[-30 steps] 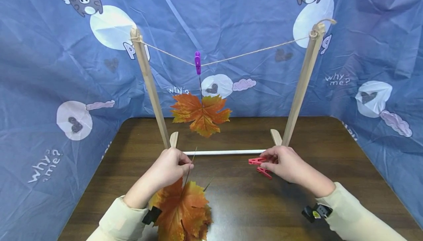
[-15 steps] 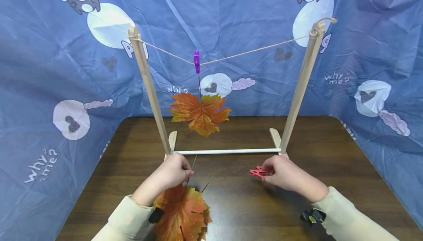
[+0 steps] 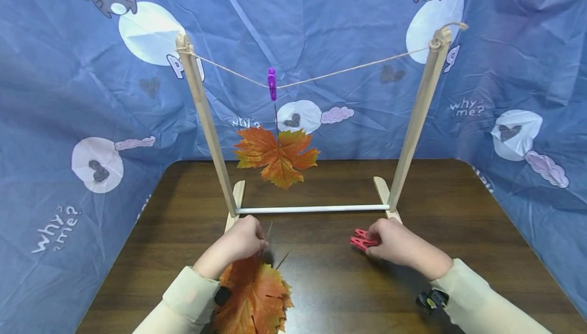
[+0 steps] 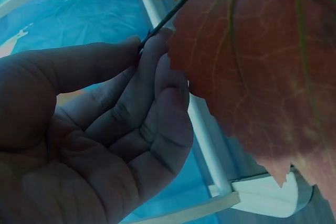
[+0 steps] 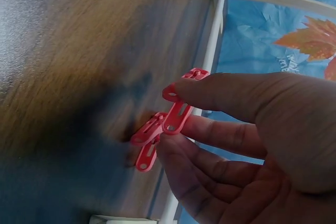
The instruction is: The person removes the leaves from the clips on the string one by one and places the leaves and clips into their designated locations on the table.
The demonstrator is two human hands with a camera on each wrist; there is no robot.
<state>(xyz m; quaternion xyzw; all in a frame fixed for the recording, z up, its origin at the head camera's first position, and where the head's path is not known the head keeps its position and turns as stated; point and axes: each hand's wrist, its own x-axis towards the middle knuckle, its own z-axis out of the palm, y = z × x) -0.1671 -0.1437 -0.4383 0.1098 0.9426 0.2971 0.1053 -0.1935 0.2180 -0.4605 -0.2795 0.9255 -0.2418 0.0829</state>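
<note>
Both hands have just drawn back toward the person from the white bar (image 3: 312, 209). Near side of it: left hand (image 3: 240, 240) pinches a leaf (image 4: 252, 77) by its stem (image 4: 176, 11); right hand (image 3: 392, 242) pinches a red clip (image 5: 178, 114). Leaf and clip are apart, neither on the string (image 3: 339, 74) above the bar.

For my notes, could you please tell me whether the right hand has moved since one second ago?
Yes, downward in the head view: the right hand now sits below the white rod, whose right end it covered before.

A brown table (image 3: 339, 288) bears a wooden frame (image 3: 418, 120) and, apparently, orange leaves (image 3: 257, 298).
</note>
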